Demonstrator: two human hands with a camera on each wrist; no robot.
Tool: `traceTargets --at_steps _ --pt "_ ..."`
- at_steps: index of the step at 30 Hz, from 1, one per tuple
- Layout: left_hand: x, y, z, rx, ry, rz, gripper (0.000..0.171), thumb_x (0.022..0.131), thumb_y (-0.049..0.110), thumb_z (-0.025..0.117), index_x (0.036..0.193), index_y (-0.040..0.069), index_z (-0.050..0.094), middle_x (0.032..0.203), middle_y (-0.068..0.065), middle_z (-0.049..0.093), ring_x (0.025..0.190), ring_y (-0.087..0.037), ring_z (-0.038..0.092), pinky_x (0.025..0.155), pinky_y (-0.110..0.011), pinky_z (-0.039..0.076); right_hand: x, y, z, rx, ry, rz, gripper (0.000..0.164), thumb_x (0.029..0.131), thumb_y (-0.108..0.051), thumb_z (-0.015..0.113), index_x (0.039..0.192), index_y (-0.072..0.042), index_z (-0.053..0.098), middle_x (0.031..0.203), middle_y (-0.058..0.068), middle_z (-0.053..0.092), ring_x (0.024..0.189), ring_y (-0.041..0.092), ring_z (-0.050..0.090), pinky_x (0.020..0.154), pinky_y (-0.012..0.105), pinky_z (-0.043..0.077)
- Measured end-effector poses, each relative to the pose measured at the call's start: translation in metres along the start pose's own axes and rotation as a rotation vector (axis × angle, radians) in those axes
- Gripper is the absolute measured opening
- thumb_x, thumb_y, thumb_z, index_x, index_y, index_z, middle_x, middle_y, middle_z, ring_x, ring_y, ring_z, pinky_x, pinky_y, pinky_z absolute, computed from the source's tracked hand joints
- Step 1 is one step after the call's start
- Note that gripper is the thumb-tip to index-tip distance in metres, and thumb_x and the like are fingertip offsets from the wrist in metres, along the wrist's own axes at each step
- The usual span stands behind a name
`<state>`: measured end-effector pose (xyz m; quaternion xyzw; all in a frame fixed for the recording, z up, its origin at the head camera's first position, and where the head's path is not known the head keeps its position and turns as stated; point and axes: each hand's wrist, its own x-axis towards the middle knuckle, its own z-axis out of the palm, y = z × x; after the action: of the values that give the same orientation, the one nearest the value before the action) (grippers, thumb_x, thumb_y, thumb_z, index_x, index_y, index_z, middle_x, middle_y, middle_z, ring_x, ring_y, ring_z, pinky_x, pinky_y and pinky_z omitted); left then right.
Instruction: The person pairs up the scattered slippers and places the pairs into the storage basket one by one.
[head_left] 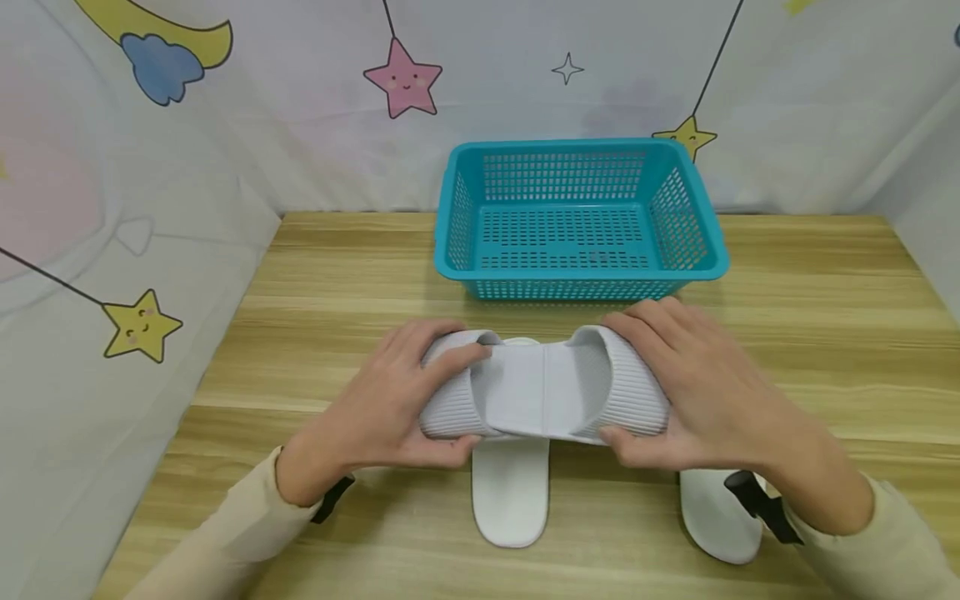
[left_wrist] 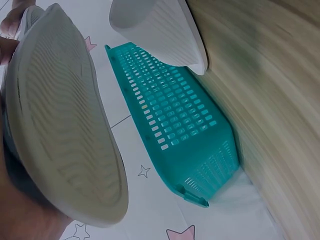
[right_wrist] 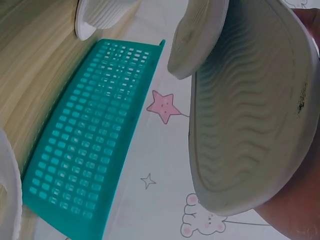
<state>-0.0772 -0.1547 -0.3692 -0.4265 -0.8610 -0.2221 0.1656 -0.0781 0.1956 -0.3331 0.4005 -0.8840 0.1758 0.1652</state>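
Note:
My left hand [head_left: 378, 404] grips a light grey slipper [head_left: 450, 404] by its ribbed upper, thumb at the near edge. On the other side my right hand [head_left: 708, 387] grips a matching grey slipper [head_left: 637, 392] around its upper. Held above the table, the two lie in line, toes outward, heel ends meeting or overlapping in the middle. Both wrist views show wavy-patterned soles, the left slipper's sole [left_wrist: 70, 120] and the right slipper's sole [right_wrist: 245, 115]. Below them a white slipper [head_left: 510, 500] rests on the table, its front half hidden.
A teal perforated basket [head_left: 581, 275] stands at the back of the wooden table [head_left: 337, 283], before a patterned cloth backdrop [head_left: 300, 108]. Another white slipper [head_left: 720, 517] lies under my right forearm, partly covered.

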Motion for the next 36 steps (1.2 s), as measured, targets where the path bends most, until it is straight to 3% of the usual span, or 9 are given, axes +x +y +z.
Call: traceTargets --at_steps 3,9,17,27,36 --pt "0.0 0.0 0.001 0.015 0.001 0.002 0.075 0.076 0.058 0.08 0.138 0.02 0.062 0.141 -0.02 0.056 0.125 -0.037 0.058 0.101 -0.057 0.048 0.001 -0.002 0.002 -0.004 -0.002 0.012 0.091 0.066 -0.06 0.079 0.139 -0.008 0.061 0.116 0.005 0.063 0.1 0.021 0.053 0.082 0.041 0.046" --pt "0.002 0.001 0.001 0.03 -0.018 -0.007 0.073 0.076 0.06 0.08 0.137 0.022 0.063 0.142 -0.019 0.057 0.127 -0.034 0.058 0.099 -0.057 0.049 0.004 -0.005 0.004 0.005 -0.02 -0.001 0.087 0.07 -0.061 0.078 0.146 -0.02 0.062 0.116 0.003 0.062 0.098 0.019 0.051 0.075 0.037 0.042" --pt "0.01 0.008 0.006 0.021 -0.053 0.021 0.081 0.071 0.061 0.084 0.139 0.024 0.06 0.142 -0.017 0.058 0.13 -0.029 0.057 0.098 -0.054 0.052 0.007 -0.011 0.007 0.059 -0.051 -0.01 0.083 0.073 -0.059 0.08 0.147 -0.027 0.061 0.12 0.003 0.059 0.108 0.021 0.052 0.085 0.042 0.044" --pt "0.015 0.011 0.015 0.013 -0.093 0.041 0.08 0.074 0.062 0.082 0.14 0.022 0.06 0.143 -0.017 0.057 0.132 -0.028 0.056 0.099 -0.053 0.051 0.005 -0.014 0.013 0.163 -0.113 0.005 0.086 0.079 -0.058 0.084 0.156 -0.035 0.052 0.131 0.008 0.053 0.122 0.024 0.045 0.088 0.043 0.046" --pt "0.014 0.012 0.019 0.016 -0.092 0.064 0.079 0.074 0.061 0.083 0.138 0.021 0.061 0.141 -0.016 0.058 0.129 -0.028 0.058 0.099 -0.052 0.051 0.009 -0.016 0.021 0.182 -0.09 -0.049 0.072 0.084 -0.068 0.08 0.145 -0.033 0.065 0.122 0.004 0.057 0.11 0.019 0.049 0.088 0.04 0.044"
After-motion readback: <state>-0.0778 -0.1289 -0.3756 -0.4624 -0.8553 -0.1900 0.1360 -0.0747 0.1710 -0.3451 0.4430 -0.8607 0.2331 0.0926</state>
